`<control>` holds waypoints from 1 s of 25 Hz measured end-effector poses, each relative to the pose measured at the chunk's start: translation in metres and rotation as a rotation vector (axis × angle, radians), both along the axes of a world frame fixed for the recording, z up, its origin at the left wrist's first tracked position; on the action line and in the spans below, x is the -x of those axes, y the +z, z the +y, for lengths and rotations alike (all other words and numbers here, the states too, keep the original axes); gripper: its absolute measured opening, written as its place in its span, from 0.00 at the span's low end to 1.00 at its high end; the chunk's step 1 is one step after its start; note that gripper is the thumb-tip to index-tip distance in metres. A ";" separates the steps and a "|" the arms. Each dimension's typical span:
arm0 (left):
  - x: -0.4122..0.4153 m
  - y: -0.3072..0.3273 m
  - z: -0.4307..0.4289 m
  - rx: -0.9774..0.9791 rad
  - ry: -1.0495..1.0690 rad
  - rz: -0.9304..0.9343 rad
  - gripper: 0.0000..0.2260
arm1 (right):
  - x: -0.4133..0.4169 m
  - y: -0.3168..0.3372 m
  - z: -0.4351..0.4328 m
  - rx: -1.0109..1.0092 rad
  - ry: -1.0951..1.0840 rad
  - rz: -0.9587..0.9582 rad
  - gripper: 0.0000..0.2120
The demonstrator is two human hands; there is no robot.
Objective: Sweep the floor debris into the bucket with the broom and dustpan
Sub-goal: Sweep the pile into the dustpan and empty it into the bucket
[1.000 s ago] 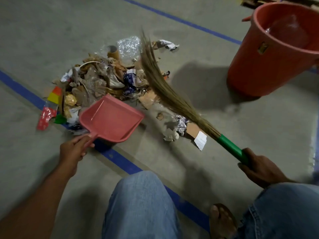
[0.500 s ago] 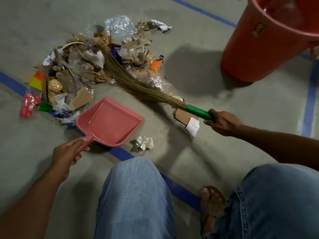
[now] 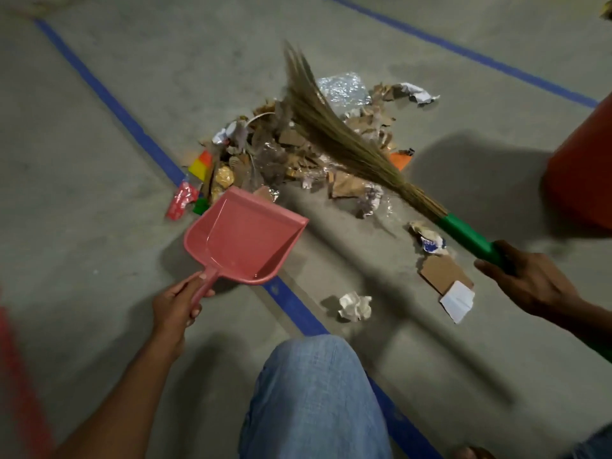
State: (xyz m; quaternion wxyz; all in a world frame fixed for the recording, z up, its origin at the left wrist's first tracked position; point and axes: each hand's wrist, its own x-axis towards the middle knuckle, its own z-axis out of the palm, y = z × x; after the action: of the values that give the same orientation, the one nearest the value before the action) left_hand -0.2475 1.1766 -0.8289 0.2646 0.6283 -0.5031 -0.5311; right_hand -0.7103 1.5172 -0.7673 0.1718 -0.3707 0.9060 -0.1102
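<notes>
My left hand (image 3: 177, 304) grips the handle of a pink dustpan (image 3: 243, 236), whose empty scoop points toward the debris pile (image 3: 291, 154) of cardboard scraps, wrappers and plastic on the concrete floor. My right hand (image 3: 526, 283) holds the green handle of a straw broom (image 3: 334, 134); its bristles lie across the right side of the pile, tips lifted and blurred at the far end. Only a slice of the orange bucket (image 3: 583, 180) shows at the right edge. A crumpled white paper ball (image 3: 355, 306) and a cardboard piece with a white card (image 3: 445, 276) lie apart, nearer to me.
Blue tape lines (image 3: 109, 101) cross the floor, one passing under the dustpan. My knee in blue jeans (image 3: 314, 395) fills the bottom centre. A blurred red object (image 3: 20, 385) stands at the lower left edge. A crumpled wrapper (image 3: 429, 240) lies beside the broom handle.
The broom has swung from the left side of the pile back to the right, bristles now pointing away. The view shifted left, so the bucket is mostly out of frame. The dustpan stays put.
</notes>
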 end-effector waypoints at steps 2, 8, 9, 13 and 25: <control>-0.027 -0.004 0.008 -0.005 0.048 -0.017 0.10 | 0.006 0.004 -0.035 0.023 0.041 0.013 0.25; -0.086 -0.005 0.026 -0.017 0.153 -0.057 0.12 | -0.003 0.013 -0.171 0.085 0.250 0.045 0.20; -0.090 -0.004 0.026 -0.017 0.175 -0.056 0.12 | -0.007 0.012 -0.191 0.086 0.287 0.061 0.21; -0.099 -0.002 0.029 -0.017 0.215 -0.088 0.14 | -0.027 0.012 -0.257 0.094 0.354 0.103 0.23; -0.071 -0.030 0.007 -0.074 0.168 -0.134 0.13 | -0.053 0.021 -0.349 -0.265 0.427 0.118 0.24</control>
State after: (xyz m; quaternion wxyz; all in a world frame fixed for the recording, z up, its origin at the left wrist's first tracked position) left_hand -0.1763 1.1836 -0.8586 0.2507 0.7117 -0.4453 -0.4820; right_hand -0.6573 1.1680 -0.7460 0.1851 -0.5335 0.8223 0.0702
